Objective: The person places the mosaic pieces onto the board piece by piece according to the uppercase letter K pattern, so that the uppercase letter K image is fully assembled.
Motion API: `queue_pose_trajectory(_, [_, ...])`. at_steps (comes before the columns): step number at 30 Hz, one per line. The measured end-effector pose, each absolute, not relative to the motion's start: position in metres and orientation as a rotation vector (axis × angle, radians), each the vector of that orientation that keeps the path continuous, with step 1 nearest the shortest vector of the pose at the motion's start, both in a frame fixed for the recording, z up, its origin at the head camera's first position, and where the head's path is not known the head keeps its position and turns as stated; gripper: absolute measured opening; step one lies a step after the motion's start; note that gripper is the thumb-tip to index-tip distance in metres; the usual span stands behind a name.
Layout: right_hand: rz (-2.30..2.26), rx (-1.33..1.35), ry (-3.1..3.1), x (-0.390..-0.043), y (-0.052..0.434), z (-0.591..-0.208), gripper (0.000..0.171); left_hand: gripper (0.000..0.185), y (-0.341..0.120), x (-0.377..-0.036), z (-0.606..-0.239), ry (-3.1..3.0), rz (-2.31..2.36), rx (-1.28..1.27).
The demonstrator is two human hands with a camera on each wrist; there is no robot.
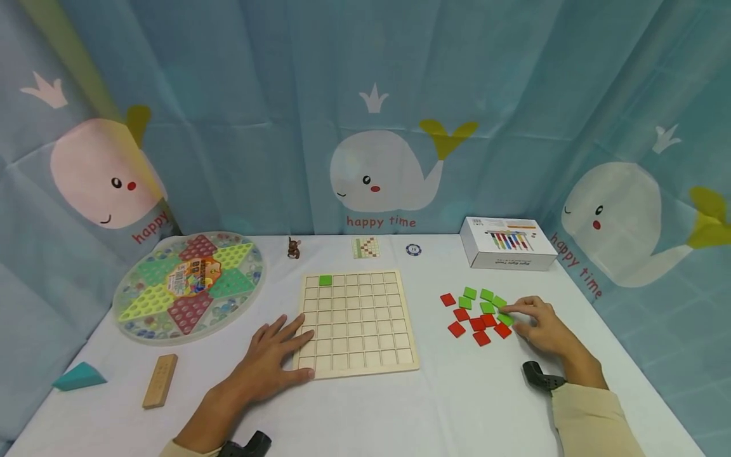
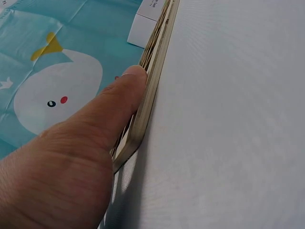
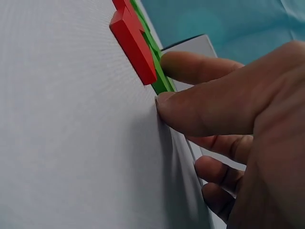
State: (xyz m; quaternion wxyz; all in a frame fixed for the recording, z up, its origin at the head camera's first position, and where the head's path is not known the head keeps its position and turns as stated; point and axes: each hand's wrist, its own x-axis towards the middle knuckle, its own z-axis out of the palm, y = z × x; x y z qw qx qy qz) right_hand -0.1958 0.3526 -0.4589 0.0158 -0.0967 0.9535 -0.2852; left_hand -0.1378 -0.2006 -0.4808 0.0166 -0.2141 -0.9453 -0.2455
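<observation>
The right hand (image 1: 539,327) pinches a green tile (image 1: 505,318) at right of frame, while the left hand (image 1: 273,358), fingers spread, rests on the grid board's (image 1: 356,320) lower-left corner at centre.

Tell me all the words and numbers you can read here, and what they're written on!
"happy time": on the whale curtain, under the middle whale.
"happy": beside the left whale, cut off by the marble board.
"happy tim": beside the right whale; the last letter is unclear.
White box: print too small to read.
Blue chip: a number, too blurred.
Marble board's centre label and small card: unreadable.
</observation>
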Motion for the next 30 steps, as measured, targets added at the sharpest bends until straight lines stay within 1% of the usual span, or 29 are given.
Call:
queue_pose_trajectory(8, [-0.825, -0.277, 3.018, -0.195, 0.349, -0.454, 0.027, 0.076, -0.201, -0.139, -0.477, -2.933, -0.761, -0.659])
queue_pose_trajectory(15, [-0.911, -0.199, 3.078, -0.189, 0.347, -0.440, 0.029, 0.076, -0.201, -0.138, -0.478, -2.935, -0.768, -0.657])
queue_pose_trajectory(24, [-1.063, -0.240, 3.159, -0.185, 0.333, -0.415, 0.033, 0.076, -0.201, -0.137, -0.481, -2.912, -0.777, -0.670])
queue_pose_trajectory(30, [-1.197, -0.391, 3.197, -0.181, 0.310, -0.397, 0.032, 0.076, -0.202, -0.138, -0.482, -2.911, -0.778, -0.672])
